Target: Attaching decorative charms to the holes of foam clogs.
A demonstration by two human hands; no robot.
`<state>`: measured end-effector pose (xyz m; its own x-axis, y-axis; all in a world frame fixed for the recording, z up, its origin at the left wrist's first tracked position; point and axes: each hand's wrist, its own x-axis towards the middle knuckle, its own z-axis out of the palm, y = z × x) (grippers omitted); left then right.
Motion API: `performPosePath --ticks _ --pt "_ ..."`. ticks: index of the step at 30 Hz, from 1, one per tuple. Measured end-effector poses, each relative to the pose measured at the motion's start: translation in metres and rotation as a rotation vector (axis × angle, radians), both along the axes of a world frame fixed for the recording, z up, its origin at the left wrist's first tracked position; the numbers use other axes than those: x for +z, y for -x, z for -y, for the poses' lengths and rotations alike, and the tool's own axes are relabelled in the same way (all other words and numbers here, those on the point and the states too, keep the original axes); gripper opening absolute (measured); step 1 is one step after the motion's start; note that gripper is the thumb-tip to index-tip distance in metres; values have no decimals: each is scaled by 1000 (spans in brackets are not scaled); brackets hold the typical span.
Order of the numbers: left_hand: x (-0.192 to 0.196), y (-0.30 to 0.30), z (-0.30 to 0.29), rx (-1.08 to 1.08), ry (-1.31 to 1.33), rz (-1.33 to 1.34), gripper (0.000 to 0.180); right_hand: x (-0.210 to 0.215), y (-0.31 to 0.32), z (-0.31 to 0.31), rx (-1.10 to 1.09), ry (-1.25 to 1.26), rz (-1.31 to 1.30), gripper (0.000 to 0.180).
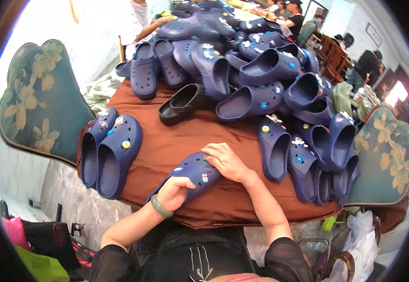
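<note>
A navy blue foam clog (191,172) with small charms on its top lies across the near edge of the brown-covered table (176,141). My left hand (172,193), with a green bangle on the wrist, grips the clog's heel end. My right hand (225,161) rests on the toe end, fingertips pressing on a charm near the holes. A finished pair of navy clogs (109,150) with charms sits to the left.
A big heap of navy clogs (256,70) fills the far and right side of the table, with one black clog (182,102) in front. Teal floral chair backs (40,103) stand left and right (383,160). Other people sit at the far end. Bags lie on the floor.
</note>
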<state>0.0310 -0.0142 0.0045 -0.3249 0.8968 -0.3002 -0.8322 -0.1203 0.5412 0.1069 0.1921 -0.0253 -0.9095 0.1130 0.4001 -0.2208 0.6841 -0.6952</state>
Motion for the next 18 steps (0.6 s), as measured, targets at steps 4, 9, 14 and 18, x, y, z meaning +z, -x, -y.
performPosePath --ticks 4,9,14,18 --pt "-12 1 -2 53 -82 -52 55 5 -5 -5 24 -154 -20 25" --pt "-7 6 -4 37 -54 234 46 6 -6 2 6 248 136 18" --pt "-11 7 -4 21 -54 248 48 -5 -3 8 -20 403 119 11" --pt "-17 8 -6 8 -51 297 50 -11 -3 3 17 450 70 13"
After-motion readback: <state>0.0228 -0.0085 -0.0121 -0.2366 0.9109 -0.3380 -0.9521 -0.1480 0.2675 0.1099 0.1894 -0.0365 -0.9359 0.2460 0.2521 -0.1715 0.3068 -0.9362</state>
